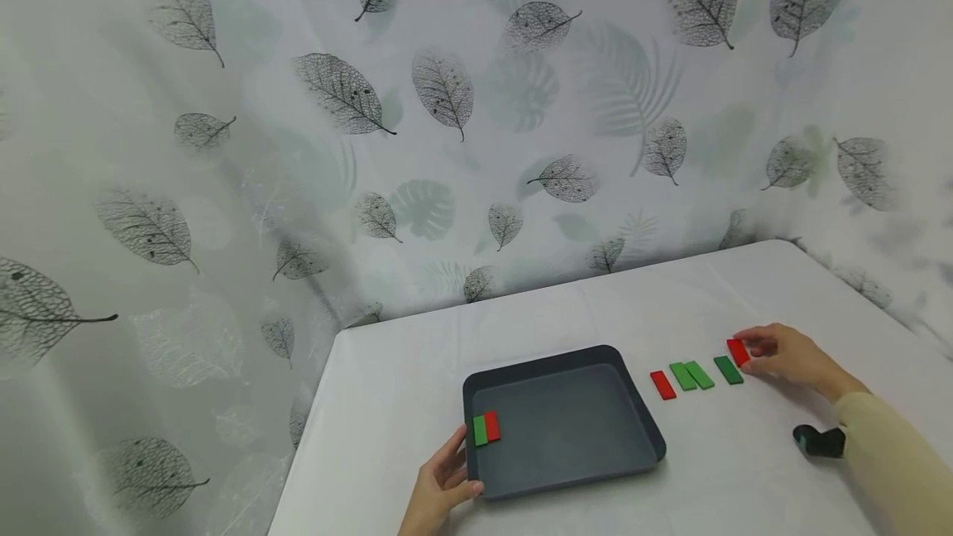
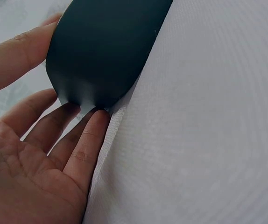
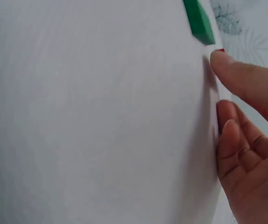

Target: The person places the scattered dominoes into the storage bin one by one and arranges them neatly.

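The right hand [image 1: 792,358] has a red block [image 1: 739,352] pinched between thumb and fingers, its grip closed to the block's size, at the right end of a loose row on the white surface [image 1: 402,379]. Leftward from it lie a dark green block [image 1: 728,370], two light green blocks [image 1: 700,375] side by side, and another red one [image 1: 663,385] just beyond the tray's right wall. The left hand [image 1: 442,482] holds the grey tray [image 1: 566,428] at its near left corner, grip partly open, fingers gently bent. Inside, a green piece [image 1: 480,430] and a red piece [image 1: 492,427] touch, near the left wall.
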The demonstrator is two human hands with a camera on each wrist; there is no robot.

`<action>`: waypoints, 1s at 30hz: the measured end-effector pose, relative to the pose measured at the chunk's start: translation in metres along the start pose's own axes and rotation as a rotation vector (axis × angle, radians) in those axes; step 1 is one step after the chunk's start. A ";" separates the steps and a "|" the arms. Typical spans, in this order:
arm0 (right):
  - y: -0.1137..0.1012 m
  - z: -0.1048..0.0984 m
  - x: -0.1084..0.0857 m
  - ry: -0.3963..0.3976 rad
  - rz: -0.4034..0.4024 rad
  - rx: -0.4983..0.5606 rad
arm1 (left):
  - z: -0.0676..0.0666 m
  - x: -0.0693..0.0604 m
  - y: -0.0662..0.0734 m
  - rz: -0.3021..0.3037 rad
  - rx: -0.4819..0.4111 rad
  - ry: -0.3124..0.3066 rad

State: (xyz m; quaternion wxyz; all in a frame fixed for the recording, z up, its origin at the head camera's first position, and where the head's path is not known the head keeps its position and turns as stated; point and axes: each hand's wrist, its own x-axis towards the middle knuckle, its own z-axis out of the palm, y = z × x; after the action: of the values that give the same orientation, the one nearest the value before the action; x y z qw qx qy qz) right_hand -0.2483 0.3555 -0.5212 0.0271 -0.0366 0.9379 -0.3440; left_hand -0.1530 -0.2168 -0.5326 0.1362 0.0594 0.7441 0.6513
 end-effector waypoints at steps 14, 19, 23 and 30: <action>-0.074 0.010 -0.003 0.121 0.004 0.115 | 0.001 -0.002 0.003 0.051 0.026 -0.009; -0.118 0.026 -0.004 0.145 -0.046 0.192 | 0.001 -0.003 0.004 0.055 0.014 -0.015; -0.153 0.042 -0.004 0.125 -0.085 0.266 | 0.001 -0.003 0.003 0.046 0.003 -0.008; -0.201 0.081 0.001 0.069 -0.231 0.396 | 0.002 -0.003 0.004 0.013 -0.010 0.011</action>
State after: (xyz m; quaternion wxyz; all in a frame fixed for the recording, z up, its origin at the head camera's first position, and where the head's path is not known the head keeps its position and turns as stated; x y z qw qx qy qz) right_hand -0.2332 0.1504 -0.4534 -0.0379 -0.1259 0.8420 -0.5232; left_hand -0.1503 -0.2155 -0.5290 0.1283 0.0600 0.7413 0.6561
